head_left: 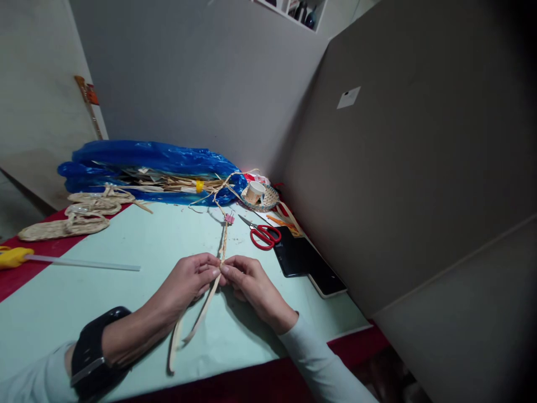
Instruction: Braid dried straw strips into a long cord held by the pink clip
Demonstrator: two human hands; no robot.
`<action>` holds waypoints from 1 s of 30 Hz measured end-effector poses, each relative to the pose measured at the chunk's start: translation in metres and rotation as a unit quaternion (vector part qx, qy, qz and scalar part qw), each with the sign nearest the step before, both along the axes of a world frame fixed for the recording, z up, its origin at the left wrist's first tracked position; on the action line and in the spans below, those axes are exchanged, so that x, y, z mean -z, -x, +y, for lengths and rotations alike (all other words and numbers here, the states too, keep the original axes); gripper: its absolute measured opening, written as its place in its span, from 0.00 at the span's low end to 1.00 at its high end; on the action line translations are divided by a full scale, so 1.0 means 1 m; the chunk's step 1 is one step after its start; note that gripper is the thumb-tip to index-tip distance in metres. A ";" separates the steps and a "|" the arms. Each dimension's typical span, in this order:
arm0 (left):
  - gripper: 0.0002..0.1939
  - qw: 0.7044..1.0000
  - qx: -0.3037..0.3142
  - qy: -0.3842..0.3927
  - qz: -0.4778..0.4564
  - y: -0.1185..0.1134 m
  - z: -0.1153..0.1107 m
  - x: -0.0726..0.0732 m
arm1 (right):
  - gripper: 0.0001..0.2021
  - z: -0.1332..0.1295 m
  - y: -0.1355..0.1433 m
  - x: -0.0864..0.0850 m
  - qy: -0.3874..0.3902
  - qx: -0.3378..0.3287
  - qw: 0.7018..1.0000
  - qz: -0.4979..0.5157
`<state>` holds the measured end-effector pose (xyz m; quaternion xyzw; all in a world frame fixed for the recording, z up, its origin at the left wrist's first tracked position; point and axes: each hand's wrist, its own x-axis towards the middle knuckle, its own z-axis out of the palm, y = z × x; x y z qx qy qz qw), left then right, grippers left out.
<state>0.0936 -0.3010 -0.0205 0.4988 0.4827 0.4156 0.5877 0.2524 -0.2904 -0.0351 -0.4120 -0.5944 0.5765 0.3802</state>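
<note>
A thin braid of pale straw-like strips (224, 242) runs down from a pink binder clip (229, 219) on the table. At its lower end my left hand (197, 278) is closed, thumb and forefinger pinching the strips. My right hand (247, 280) pinches the same spot from the other side, so the fingertips almost meet. Below the hands, loose flat strips (203, 313) hang toward the table's front edge. The part between the fingertips is mostly hidden. A black band (98, 352) is strapped round my left forearm.
Red-handled scissors (264, 237) and dark flat devices (291, 254) lie right of the braid. Behind are a blue plastic bag (155, 154) of straw and a woven basket (271, 198) holding a cup. Woven sandals (67, 226) and a yellow glue gun (14, 257) lie left. Grey panels (398, 157) enclose the table.
</note>
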 end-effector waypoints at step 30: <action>0.17 0.852 0.021 -0.350 0.389 -0.004 -0.038 0.007 | 0.07 -0.009 -0.002 -0.008 -0.125 0.098 0.983 -0.090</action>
